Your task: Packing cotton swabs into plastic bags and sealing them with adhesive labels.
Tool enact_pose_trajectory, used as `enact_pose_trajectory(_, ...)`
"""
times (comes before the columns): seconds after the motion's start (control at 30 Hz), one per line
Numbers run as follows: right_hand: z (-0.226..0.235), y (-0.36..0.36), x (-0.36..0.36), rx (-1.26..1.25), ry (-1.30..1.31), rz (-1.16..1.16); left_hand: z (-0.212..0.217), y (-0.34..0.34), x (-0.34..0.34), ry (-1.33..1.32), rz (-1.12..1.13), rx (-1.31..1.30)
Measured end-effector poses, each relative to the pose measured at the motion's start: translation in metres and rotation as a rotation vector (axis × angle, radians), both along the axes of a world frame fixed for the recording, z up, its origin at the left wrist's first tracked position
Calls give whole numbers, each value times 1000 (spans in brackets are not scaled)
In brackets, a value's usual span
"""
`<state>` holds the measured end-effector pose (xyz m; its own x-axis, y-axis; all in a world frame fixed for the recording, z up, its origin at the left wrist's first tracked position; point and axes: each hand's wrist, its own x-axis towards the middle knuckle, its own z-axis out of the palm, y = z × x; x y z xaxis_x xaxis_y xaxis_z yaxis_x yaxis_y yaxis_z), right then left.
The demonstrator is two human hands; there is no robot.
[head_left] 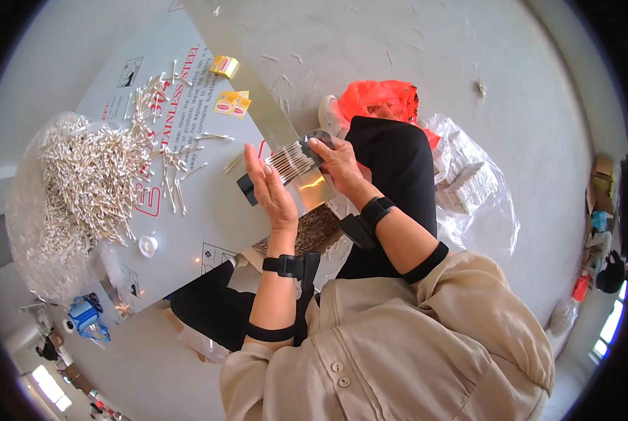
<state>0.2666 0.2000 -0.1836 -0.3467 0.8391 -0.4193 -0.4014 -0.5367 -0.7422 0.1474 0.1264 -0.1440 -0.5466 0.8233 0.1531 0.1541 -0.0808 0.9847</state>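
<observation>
My right hand [342, 167] grips one end of a flat bundle of cotton swabs [291, 163], thumb on top. The swabs lie side by side in a row against a dark, partly see-through piece, whose black end [246, 189] sticks out past my left hand. With fingers stretched and held together, my left hand [274, 195] rests its palm side against the other end of the bundle. Both hands are over the near right edge of the table [223, 151]. Loose cotton swabs [177, 179] lie on the tabletop to the left.
A clear bag [30, 189] with a big heap of swabs covers the table's left side. Yellow cards [233, 103], a small yellow box [224, 67] and a white round lid [147, 245] lie there too. A red bag [377, 98] and a clear bag of white packs [468, 182] are right of my leg.
</observation>
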Motion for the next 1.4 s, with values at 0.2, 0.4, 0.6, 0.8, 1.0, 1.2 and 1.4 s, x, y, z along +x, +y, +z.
enact_pose_trajectory(0.2, -2, -3, -4, 69, -69, -10, 2, 9, 8, 1, -47, 6)
enact_pose_trajectory(0.4, -3, -4, -6, 87, -35, -44, -1, 11, 10, -3, -21, 17)
enact_pose_trajectory(0.6, 1, -6, -10, 85, 22, -85, -3, 13, 11, 9, -24, 18)
enact_pose_trajectory(0.8, 4, -7, -11, 60, 22, -92, -4, 15, 9, -81, -74, 44)
enact_pose_trajectory(1.0, -1, -6, -9, 62, 56, -62, -3, 15, 12, -157, -70, 64)
enact_pose_trajectory(1.2, -3, -6, -12, 99, 8, -82, -2, 17, 17, -154, -57, 40)
enact_pose_trajectory(1.4, -2, -3, -4, -99, 37, -50, 2, 0, 3, 232, -77, -45)
